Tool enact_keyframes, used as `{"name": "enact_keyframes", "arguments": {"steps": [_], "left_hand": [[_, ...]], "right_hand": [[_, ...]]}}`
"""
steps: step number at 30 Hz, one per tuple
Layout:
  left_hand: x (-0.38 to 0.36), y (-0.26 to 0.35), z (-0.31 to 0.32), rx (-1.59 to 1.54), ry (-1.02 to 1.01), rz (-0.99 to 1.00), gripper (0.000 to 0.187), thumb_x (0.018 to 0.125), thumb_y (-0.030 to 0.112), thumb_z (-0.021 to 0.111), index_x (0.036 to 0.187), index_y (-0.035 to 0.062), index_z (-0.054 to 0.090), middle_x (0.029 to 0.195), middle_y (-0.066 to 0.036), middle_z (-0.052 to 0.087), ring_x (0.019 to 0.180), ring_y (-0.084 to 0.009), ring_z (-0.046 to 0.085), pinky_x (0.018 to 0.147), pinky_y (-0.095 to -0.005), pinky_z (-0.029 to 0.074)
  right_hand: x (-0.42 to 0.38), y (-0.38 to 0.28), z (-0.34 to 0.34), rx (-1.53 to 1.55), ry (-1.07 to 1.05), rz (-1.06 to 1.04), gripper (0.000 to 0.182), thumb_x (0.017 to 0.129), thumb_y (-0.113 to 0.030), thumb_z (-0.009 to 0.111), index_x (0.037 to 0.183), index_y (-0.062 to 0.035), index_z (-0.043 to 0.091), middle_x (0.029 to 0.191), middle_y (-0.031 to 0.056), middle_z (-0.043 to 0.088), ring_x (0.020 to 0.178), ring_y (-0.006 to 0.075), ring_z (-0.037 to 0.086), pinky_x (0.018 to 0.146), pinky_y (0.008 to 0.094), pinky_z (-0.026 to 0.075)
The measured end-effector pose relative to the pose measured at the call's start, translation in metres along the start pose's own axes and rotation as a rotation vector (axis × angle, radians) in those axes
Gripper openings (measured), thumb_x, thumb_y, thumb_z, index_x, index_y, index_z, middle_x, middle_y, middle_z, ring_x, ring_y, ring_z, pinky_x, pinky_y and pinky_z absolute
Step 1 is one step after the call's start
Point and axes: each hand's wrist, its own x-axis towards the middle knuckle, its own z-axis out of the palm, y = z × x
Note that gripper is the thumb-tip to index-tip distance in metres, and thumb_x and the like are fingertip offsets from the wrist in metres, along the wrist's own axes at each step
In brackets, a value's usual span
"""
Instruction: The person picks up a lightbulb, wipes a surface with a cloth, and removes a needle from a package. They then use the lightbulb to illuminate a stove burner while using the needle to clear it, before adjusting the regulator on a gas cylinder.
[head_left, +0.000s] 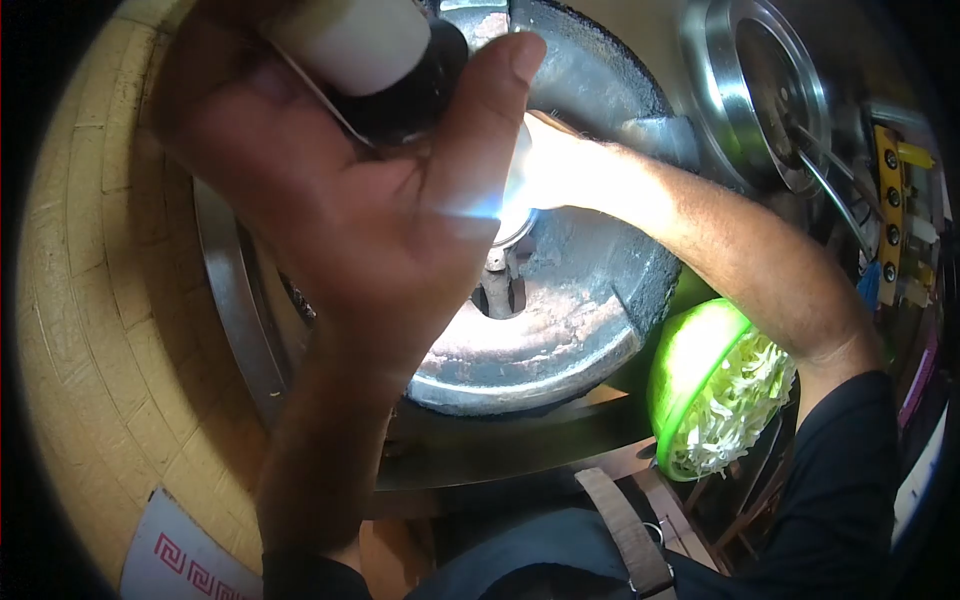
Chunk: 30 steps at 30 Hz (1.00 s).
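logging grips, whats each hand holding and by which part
Left hand: a white-and-black cylinder, apparently by its side. Right hand: glare hides it, can't tell.

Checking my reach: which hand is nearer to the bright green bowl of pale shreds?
Right: the right hand is beyond the bowl, to its left; the left hand is farther left, close to view.

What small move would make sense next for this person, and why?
Probably easing the left hand aside. It looms close to the camera and hides part of the round, dark burner, while glare washes out the right hand above it, so that spot is hard to see.
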Motion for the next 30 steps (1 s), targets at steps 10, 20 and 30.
{"name": "enact_keyframes", "arguments": {"steps": [10, 20, 30], "left_hand": [[0.003, -0.012, -0.001, -0.075, 0.052, 0.069, 0.075, 0.079, -0.004, 0.074, 0.129, -0.0011, 0.019, 0.124, -0.03, 0.048, 0.095, -0.0226, 0.063, 0.078, -0.0243, 0.06], [0.001, -0.012, -0.001, -0.119, 0.038, 0.035, 0.075, 0.079, -0.004, 0.073, 0.131, 0.0025, 0.019, 0.127, -0.031, 0.046, 0.098, -0.0232, 0.062, 0.083, -0.0253, 0.058], [0.003, -0.01, -0.003, -0.128, 0.041, 0.033, 0.072, 0.08, -0.002, 0.074, 0.128, 0.0015, 0.02, 0.124, -0.031, 0.048, 0.097, -0.0231, 0.063, 0.084, -0.0261, 0.058]], "right_hand": [[0.006, -0.043, -0.043, 0.384, -0.037, -0.051, 0.045, 0.096, -0.026, 0.055, 0.135, -0.0053, 0.047, 0.13, 0.0135, 0.056, 0.118, 0.0223, 0.054, 0.1, 0.0372, 0.044], [0.005, -0.038, -0.022, 1.23, -0.041, -0.018, 0.052, 0.102, -0.033, 0.044, 0.144, -0.0049, 0.035, 0.144, 0.0116, 0.042, 0.13, 0.0192, 0.042, 0.109, 0.0346, 0.035], [0.01, -0.059, -0.007, 1.316, 0.162, -0.046, 0.048, 0.104, -0.034, 0.039, 0.143, -0.0052, 0.037, 0.142, 0.0135, 0.045, 0.13, 0.0202, 0.045, 0.107, 0.0346, 0.038]]}}
